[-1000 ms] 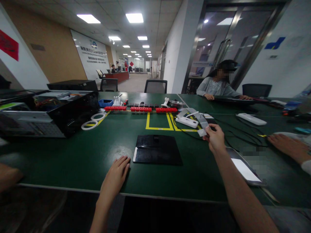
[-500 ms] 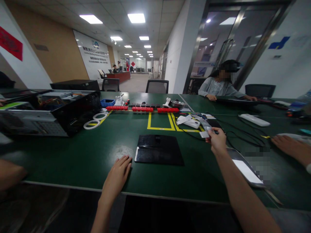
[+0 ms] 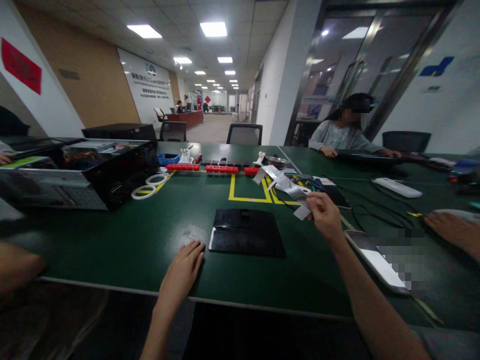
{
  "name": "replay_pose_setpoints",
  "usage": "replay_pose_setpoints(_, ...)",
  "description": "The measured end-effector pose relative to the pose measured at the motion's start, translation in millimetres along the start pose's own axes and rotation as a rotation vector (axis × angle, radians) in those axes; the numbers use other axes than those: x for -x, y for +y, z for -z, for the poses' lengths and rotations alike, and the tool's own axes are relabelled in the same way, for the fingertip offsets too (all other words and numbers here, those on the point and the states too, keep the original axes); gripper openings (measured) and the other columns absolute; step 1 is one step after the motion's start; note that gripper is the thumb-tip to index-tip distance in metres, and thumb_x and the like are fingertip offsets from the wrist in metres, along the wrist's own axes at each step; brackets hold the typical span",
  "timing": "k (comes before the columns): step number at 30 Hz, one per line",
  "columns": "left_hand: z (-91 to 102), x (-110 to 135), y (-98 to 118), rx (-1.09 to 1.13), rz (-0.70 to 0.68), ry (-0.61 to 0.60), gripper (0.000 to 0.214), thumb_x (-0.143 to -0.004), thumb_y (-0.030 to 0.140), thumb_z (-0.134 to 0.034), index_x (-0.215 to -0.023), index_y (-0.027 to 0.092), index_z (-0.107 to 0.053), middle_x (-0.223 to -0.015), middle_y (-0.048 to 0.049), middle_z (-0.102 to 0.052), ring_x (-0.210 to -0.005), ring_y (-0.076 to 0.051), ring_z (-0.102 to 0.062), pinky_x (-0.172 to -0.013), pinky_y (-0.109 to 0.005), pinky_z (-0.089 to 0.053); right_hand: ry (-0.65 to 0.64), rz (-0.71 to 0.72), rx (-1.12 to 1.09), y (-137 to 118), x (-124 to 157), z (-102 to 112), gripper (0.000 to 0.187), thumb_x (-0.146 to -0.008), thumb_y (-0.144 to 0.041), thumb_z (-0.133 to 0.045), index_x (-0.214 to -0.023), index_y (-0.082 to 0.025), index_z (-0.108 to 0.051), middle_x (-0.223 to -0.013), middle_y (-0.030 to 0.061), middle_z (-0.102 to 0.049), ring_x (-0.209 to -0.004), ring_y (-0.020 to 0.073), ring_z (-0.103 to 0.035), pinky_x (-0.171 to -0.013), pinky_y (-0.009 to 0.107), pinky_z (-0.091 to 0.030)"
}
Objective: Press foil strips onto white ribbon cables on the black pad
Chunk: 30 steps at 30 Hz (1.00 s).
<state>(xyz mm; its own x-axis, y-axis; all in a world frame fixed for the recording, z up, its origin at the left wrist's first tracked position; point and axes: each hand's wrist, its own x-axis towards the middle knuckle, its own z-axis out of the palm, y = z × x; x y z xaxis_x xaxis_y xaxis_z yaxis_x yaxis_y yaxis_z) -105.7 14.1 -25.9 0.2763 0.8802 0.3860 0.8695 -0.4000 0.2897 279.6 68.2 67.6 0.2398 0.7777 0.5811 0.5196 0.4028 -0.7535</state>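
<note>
My left hand [image 3: 182,267] lies flat on the green tabletop, fingers stretched out and holding nothing. Just right of its fingertips is a glossy black panel [image 3: 245,234], flat on the table, with a small raised part near its far edge and a white mark at its left. My right hand [image 3: 325,215] is closed, pinching one end of a whitish, creased strip with flaps [image 3: 287,185], which hangs over the yellow tape marks. The strip's exact kind is unclear. Beneath it a white object is mostly hidden. Coloured wires [image 3: 307,183] lie behind the hand.
An opened computer case [image 3: 120,175] stands at left, with white rings [image 3: 144,192] beside it. Red trays [image 3: 221,169] line the back. A phone [image 3: 377,262] lies by my right forearm. Another person's hand [image 3: 452,227] rests at right; a person [image 3: 347,130] sits opposite.
My right hand has moved left and nearer, lifting the whitish strip off the white object so that it stretches out to the left. My left hand and the black panel have stayed put.
</note>
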Motion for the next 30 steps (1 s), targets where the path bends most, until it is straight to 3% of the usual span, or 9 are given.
replay_pose_setpoints(4,-1.7,-0.1,-1.0,0.006,-0.005,0.014,0.033,-0.093,0.028,-0.039,-0.118,0.019,-0.058,-0.125,-0.0079,-0.059,-0.12,-0.021,-0.05,-0.105,-0.044,-0.033,-0.068,-0.01,-0.286,-8.6,0.6,9.3,0.029,-0.075,-0.042,-0.065,-0.09,-0.022,-0.052,-0.068,-0.0007,-0.057,-0.051,0.0128,-0.051,-0.042,0.023,-0.042)
replay_pose_setpoints(9,-2.4,0.1,-1.1,0.003,-0.014,0.026,0.033,-0.092,0.027,-0.04,-0.118,0.019,-0.058,-0.125,-0.0085,-0.059,-0.12,-0.021,-0.05,-0.105,-0.044,-0.034,-0.382,-0.085,-0.565,-13.0,4.0,24.4,0.032,-0.073,-0.044,-0.068,-0.087,-0.024,-0.046,-0.055,-0.0053,-0.05,-0.044,0.0126,-0.049,-0.04,0.023,-0.038)
replay_pose_setpoints(13,-3.0,0.4,-1.7,0.013,-0.012,0.019,0.034,-0.093,0.027,-0.038,-0.119,0.018,-0.057,-0.125,-0.0091,-0.059,-0.121,-0.02,-0.049,-0.106,-0.044,-0.033,-0.621,-0.211,-0.491,-11.2,6.6,19.5,0.032,-0.075,-0.043,-0.067,-0.085,-0.021,-0.047,-0.06,-0.0031,-0.054,-0.047,0.011,-0.05,-0.043,0.021,-0.035)
replay_pose_setpoints(17,-2.6,0.0,-2.0,0.024,0.002,0.008,0.034,-0.094,0.027,-0.037,-0.12,0.019,-0.057,-0.126,-0.0081,-0.058,-0.122,-0.019,-0.048,-0.106,-0.043,-0.033,-0.918,-0.258,-0.318,-2.8,7.6,-3.7,0.032,-0.078,-0.041,-0.065,-0.09,-0.015,-0.051,-0.077,0.0034,-0.06,-0.068,0.0133,-0.055,-0.056,0.022,-0.039)
replay_pose_setpoints(19,-2.2,-0.3,-1.9,0.022,0.005,-0.002,0.035,-0.094,0.027,-0.036,-0.12,0.018,-0.057,-0.127,-0.0088,-0.058,-0.122,-0.019,-0.048,-0.106,-0.043,-0.033,-1.014,-0.258,-0.257,3.3,9.1,-15.9,0.032,-0.081,-0.042,-0.061,-0.094,-0.015,-0.051,-0.076,0.002,-0.058,-0.065,0.0115,-0.052,-0.054,0.021,-0.037)
replay_pose_setpoints(22,-2.4,0.0,-2.5,0.026,0.003,-0.003,0.034,-0.094,0.026,-0.036,-0.119,0.018,-0.057,-0.126,-0.0089,-0.058,-0.122,-0.019,-0.048,-0.106,-0.043,-0.032,-1.061,-0.264,-0.174,10.9,12.1,-27.0,0.033,-0.082,-0.044,-0.058,-0.096,-0.016,-0.049,-0.069,-0.0018,-0.052,-0.055,0.0088,-0.045,-0.047,0.019,-0.032)
replay_pose_setpoints(30,2.7,-4.5,5.3,0.007,-0.066,0.096,0.033,-0.093,0.023,-0.038,-0.123,0.02,-0.053,-0.124,-0.0076,-0.06,-0.119,-0.02,-0.051,-0.104,-0.047,-0.033,-1.093,-0.285,-0.131,15.4,15.1,-31.0,0.034,-0.083,-0.047,-0.054,-0.098,-0.017,-0.046,-0.064,-0.0043,-0.047,-0.049,0.008,-0.043,-0.04,0.018,-0.036)
